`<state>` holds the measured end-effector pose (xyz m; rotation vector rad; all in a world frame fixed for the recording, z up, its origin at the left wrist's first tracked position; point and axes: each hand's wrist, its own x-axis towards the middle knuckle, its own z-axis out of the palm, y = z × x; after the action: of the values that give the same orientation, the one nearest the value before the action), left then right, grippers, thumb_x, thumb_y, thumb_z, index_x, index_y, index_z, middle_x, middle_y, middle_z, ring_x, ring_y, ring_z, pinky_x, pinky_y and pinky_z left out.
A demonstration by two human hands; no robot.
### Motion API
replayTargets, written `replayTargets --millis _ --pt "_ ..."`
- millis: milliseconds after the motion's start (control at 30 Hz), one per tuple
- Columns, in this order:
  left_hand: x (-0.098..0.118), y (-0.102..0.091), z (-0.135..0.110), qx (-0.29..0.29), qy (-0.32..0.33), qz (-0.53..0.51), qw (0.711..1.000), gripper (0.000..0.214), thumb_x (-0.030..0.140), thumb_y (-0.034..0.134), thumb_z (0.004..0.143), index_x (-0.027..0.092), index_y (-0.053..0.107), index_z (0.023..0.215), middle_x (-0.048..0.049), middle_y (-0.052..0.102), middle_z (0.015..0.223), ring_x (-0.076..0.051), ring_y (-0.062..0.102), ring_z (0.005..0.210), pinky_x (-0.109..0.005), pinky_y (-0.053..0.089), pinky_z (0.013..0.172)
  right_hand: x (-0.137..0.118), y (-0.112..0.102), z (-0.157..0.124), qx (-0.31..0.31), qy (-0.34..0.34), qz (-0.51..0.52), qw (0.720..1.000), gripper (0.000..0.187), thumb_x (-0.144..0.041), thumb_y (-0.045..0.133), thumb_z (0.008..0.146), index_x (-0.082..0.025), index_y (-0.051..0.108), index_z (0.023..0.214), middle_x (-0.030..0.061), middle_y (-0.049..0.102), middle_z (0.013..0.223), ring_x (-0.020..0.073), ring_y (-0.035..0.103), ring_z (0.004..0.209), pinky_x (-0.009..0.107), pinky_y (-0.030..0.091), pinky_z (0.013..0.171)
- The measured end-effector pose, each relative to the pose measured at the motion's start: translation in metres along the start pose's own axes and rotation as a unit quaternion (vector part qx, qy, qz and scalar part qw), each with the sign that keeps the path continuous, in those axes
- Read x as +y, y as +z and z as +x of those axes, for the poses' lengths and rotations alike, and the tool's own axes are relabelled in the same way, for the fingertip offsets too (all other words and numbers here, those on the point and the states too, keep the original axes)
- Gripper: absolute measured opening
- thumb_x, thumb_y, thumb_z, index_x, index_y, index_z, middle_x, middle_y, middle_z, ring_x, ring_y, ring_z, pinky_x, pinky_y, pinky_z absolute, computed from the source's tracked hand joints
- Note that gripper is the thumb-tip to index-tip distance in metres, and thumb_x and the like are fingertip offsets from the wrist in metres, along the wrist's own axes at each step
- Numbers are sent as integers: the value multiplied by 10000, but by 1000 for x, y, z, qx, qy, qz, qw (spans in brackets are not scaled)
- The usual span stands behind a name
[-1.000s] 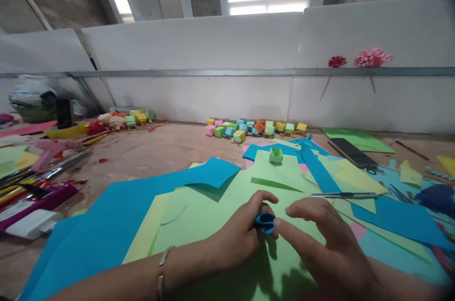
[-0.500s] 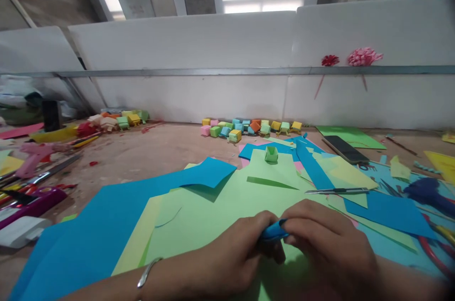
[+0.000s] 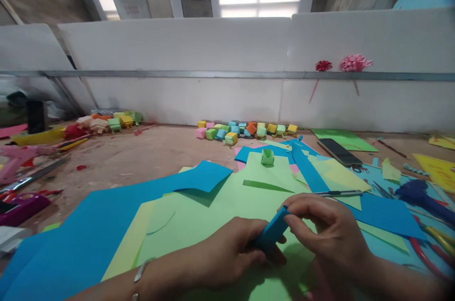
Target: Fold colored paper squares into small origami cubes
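Head view: left hand (image 3: 227, 253) and right hand (image 3: 327, 234) pinch the blue paper strip (image 3: 272, 232) between their fingers, just above the green sheet (image 3: 213, 211) on the near counter (image 3: 142, 154), mid-fold, and a clean crease likely needs steady opposing pressure.

A small folded blue paper piece (image 3: 273, 231), tilted up rightward, is pinched above green sheets.

Left hand (image 3: 231, 256) low centre, palm down, fingers curled, thumb and forefinger pinched closed; its forearm comes in from bottom left, wrist straight. Right hand (image 3: 330, 234) just beside it, slightly higher, fingertips (image 3: 296, 202) bent inward in a pinch toward the left thumb; its forearm enters from bottom right.
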<state>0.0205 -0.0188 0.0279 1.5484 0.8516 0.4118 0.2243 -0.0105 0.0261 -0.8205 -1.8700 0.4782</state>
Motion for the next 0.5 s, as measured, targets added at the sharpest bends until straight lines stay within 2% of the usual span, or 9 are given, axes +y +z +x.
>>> replayTargets --millis 67,133,233,367,500 --pt "-4 0 1 -4 1 -41 999 275 121 520 698 145 648 940 -80 741 971 -195 667 851 -306 515 794 0 -1 0 4 14 13 1000 141 -117 654 783 -216 681 688 2 726 717 145 702 674 181 556 579" --pt "-8 1 4 1 -4 -75 997 229 192 575 702 137 655 910 -82 738 916 -188 657 785 -294 513 735 -1 -1 2 35 18 28 999 128 -116 663 767 -218 680 694 -1 715 719 141 692 679 180 560 599" --pt "-13 2 8 64 1 -77 995 221 299 608 724 124 677 839 -86 735 834 -184 648 723 -290 505 693 -2 -2 6 87 29 58 994 113 -119 665 751 -214 665 688 2 699 732 134 678 679 172 561 604" --pt "-11 1 9 163 29 -4 986 243 314 536 803 134 698 815 -81 736 797 -186 650 714 -289 503 684 3 -4 10 93 42 61 993 84 -154 672 768 -201 656 700 21 689 751 136 664 658 180 557 575" --pt "-10 0 7 217 63 123 966 231 254 497 847 157 699 792 -55 728 757 -176 638 683 -268 461 645 13 -6 9 62 6 24 998 116 -203 679 815 -201 634 708 40 688 760 172 676 706 244 571 624"
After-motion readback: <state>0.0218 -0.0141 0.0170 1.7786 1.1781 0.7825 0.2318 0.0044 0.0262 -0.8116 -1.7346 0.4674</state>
